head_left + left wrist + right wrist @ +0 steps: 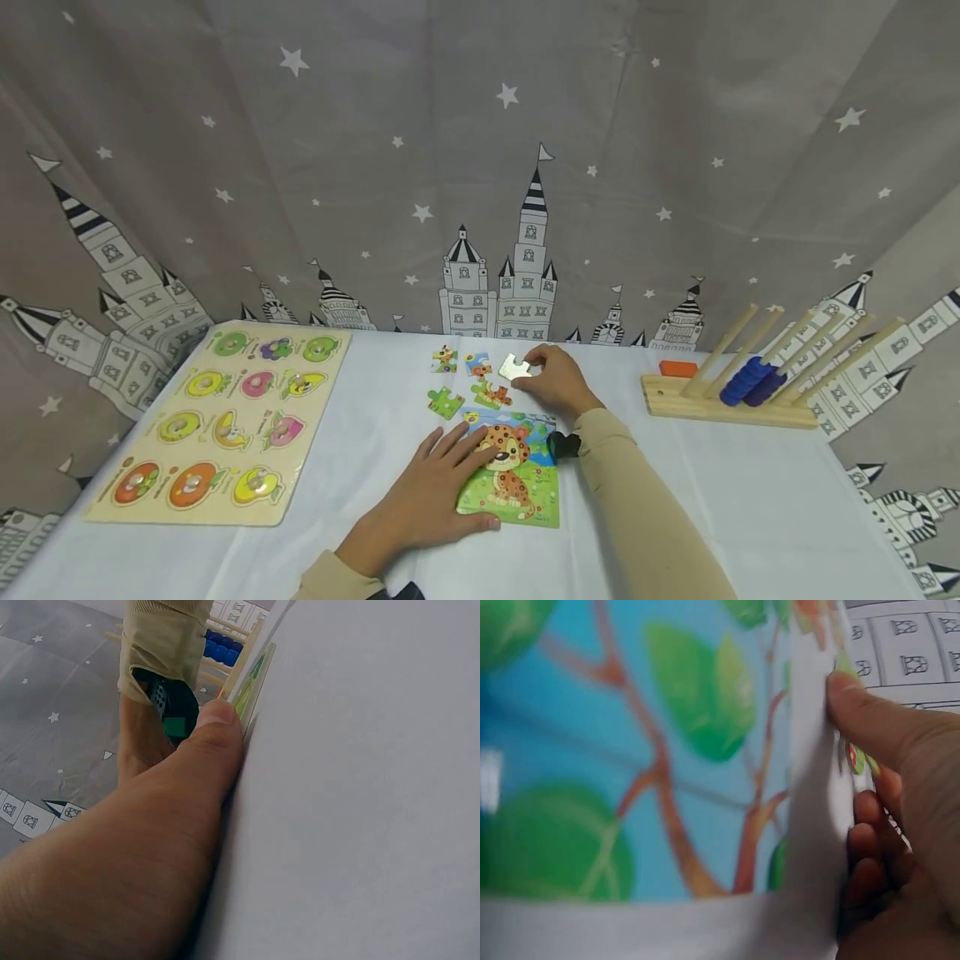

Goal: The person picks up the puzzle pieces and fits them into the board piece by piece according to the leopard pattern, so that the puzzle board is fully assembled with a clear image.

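A jigsaw puzzle board with a spotted leopard cub picture lies on the white table. My left hand rests flat on its left side, fingers spread, thumb by the lower left edge. Beyond the board's far edge, my right hand pinches a puzzle piece, its pale face showing, between thumb and fingers. In the right wrist view the thumb and curled fingers of the right hand hold the piece's edge. Several loose puzzle pieces lie left of the right hand, including a green one and an orange-and-green one.
At the left lies a wooden fruit peg board. A wooden stacking rack with upright rods and blue beads stands at the right, an orange block behind it. A grey castle-print curtain hangs behind the table.
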